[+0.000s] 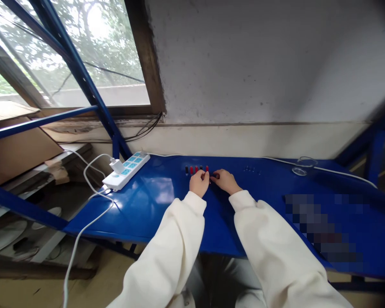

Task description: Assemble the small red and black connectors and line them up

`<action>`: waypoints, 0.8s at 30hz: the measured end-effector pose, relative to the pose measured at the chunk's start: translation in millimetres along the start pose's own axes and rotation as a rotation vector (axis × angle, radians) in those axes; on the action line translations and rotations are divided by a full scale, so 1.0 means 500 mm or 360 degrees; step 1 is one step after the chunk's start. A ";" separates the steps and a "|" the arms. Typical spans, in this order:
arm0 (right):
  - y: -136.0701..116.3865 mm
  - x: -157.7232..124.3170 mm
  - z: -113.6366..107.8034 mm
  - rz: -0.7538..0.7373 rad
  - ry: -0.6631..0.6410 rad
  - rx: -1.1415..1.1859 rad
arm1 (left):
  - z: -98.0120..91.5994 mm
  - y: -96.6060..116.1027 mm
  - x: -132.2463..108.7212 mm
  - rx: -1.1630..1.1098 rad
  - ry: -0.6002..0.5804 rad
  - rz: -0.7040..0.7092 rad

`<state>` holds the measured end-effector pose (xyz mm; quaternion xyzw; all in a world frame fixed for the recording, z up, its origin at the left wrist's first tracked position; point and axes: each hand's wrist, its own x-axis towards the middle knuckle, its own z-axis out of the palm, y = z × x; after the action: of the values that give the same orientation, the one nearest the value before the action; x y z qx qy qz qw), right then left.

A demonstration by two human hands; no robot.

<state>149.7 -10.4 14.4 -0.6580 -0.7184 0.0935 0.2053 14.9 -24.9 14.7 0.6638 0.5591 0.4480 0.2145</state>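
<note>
Both my hands are close together over the blue table, fingertips almost meeting. My left hand is closed in a pinch; whatever lies between its fingertips is too small to make out. My right hand is closed too, pinching a small dark piece on the side facing the left hand. Just beyond the fingers stands a short row of small cylinders: a black cylinder at the left end, red ones beside it, and another red cylinder at the right end. My left hand partly covers the row.
A white power strip with a plugged-in adapter and a trailing white cable lies at the table's left. Tiny shiny pieces and a clear ring lie to the right. Blue frame posts rise at left; a wall stands behind.
</note>
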 end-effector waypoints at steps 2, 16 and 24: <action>0.005 -0.019 -0.007 0.0037 0.0035 0.0021 | 0.002 0.000 -0.006 0.0169 -0.0096 0.0058; 0.010 -0.067 -0.011 -0.0081 0.0275 0.0158 | 0.009 0.003 -0.018 0.0429 -0.0230 0.0260; 0.010 -0.067 -0.008 -0.0081 0.0292 0.0213 | 0.012 -0.005 -0.016 0.0411 -0.0166 0.0223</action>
<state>157.4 -43.3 10.2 -0.6303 -0.7052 0.0753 0.3159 18.7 -30.6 6.9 0.7457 0.5524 0.3512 0.1245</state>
